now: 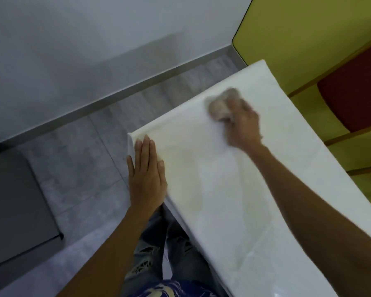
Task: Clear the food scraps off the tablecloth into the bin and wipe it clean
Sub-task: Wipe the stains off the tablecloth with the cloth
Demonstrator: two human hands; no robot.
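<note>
Now the right hand (243,125) has its grip closed around a blurred pinkish cloth (222,106) pressed onto the white tablecloth (223,189) near its far edge, left hand (147,168) flat, fingers spread, holding nothing, at the near corner.

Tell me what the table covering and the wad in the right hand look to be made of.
The tablecloth looks like thin white plastic or coated sheet: smooth, faintly glossy, with sharp creases and a yellowish stain. The wad in the right hand looks like a soft crumpled cloth or paper, greyish pink, but motion blur leaves that open.
</note>
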